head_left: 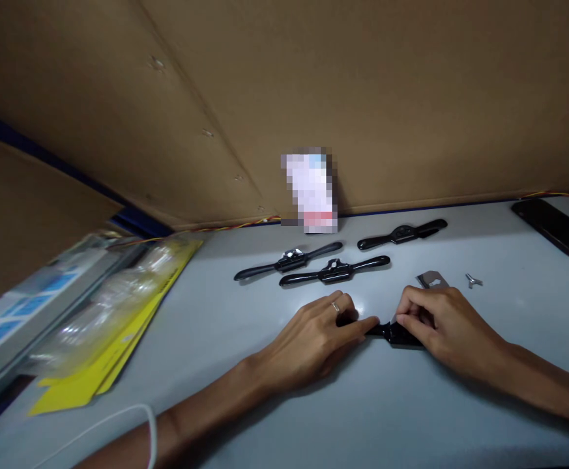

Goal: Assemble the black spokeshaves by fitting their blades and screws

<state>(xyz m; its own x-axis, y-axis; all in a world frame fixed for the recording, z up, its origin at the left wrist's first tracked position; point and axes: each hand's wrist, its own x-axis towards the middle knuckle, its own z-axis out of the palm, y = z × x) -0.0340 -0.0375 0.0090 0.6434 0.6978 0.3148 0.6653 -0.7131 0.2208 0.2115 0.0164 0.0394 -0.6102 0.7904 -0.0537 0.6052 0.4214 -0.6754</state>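
A black spokeshave (406, 337) lies on the table in front of me, partly covered by both hands. My left hand (326, 331) is closed around its left handle, with the index finger stretched along it. Over the spokeshave's middle, my right hand (433, 319) pinches a thin grey metal blade (393, 318) between thumb and fingers; most of the blade is hidden. Just beyond that hand lies a flat metal plate with a cut-out (431, 280). A small silver wing screw (472, 281) rests to its right.
Three more spokeshaves (335, 271) lie farther back on the grey table. Left are clear plastic blister packs with yellow cards (113, 355) and a blue-and-white box (25, 319). A phone (555, 227) lies back right. A blurred upright item (313, 192) leans on the cardboard wall (411, 98).
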